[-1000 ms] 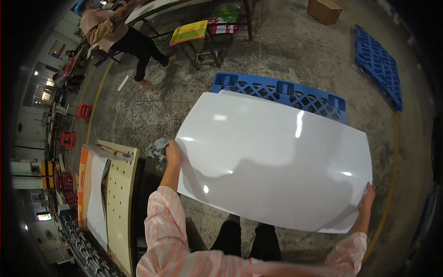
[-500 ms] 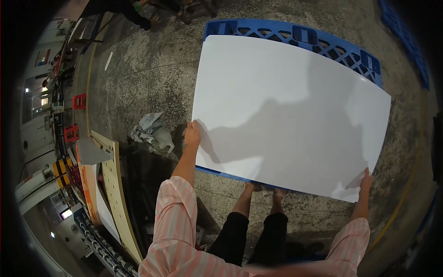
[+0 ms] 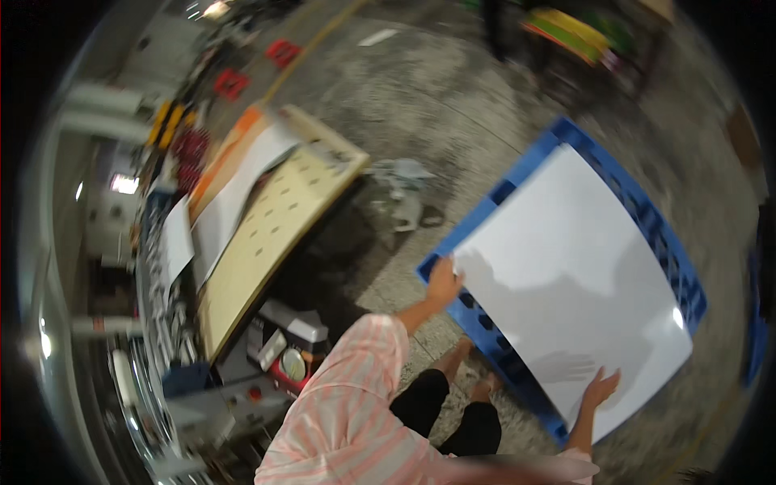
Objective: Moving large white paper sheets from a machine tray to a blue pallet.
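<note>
A large white sheet (image 3: 558,218) lies over a blue plastic pallet (image 3: 505,187), and shadows fall across it. My left hand (image 3: 443,283) is at the sheet's left corner, its fingers bent and somewhat blurred at the edge. Over the near right part of the sheet is my right hand (image 3: 599,390), fingers apart and holding nothing; a hand-shaped shadow shows beside it. The pallet's blue rim sticks out around the sheet on several sides.
To my left stands a pale yellow perforated board (image 3: 283,218) with papers on it, beside machine rollers (image 3: 153,250). A crumpled cloth (image 3: 402,182) lies on the floor. Red stools (image 3: 283,53) and a table with a yellow-green item (image 3: 570,34) are farther off.
My view has turned left, so the sheet and pallet appear rotated and farther right. My right hand has let go of the sheet's edge and opened. The board shows more fully.
</note>
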The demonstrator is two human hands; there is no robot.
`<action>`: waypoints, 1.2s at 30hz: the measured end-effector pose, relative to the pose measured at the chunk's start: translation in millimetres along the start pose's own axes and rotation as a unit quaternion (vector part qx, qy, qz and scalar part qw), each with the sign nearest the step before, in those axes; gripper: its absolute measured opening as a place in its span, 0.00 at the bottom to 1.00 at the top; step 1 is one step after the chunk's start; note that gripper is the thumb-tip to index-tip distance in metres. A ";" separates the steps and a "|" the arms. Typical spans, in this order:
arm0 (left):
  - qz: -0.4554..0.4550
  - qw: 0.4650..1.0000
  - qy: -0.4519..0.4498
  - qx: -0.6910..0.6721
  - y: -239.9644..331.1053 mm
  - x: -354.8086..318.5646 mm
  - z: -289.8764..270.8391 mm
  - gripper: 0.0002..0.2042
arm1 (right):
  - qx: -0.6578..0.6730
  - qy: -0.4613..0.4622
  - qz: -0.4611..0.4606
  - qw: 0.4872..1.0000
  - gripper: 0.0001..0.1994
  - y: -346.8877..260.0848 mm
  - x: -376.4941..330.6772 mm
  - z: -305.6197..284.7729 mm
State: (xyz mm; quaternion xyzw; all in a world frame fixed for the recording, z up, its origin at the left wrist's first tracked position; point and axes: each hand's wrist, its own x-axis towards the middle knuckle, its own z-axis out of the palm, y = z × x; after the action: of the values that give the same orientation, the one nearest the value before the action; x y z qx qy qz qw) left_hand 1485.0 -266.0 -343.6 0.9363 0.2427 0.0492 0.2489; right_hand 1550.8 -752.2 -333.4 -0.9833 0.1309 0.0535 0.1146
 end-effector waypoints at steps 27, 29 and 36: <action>-0.469 0.811 0.131 -0.326 -316.1 -292.2 -356.3 0.14 | 0.142 -0.365 -0.479 0.785 0.14 -483.6 -277.6 22.2; -0.483 0.788 0.141 -0.356 -321.6 -282.2 -356.0 0.14 | 0.164 -0.360 -0.465 0.792 0.13 -508.8 -277.8 39.5; -0.412 0.826 0.072 -0.378 -338.9 -246.6 -357.5 0.11 | -0.131 -0.324 -0.552 0.757 0.12 -550.9 -210.6 121.3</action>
State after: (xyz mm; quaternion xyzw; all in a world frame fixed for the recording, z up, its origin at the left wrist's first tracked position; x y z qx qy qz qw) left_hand 1046.8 30.9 -191.0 0.5753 0.5857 0.0973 0.5626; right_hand 1488.0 -154.1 -306.0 -0.8140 -0.4882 0.3132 0.0302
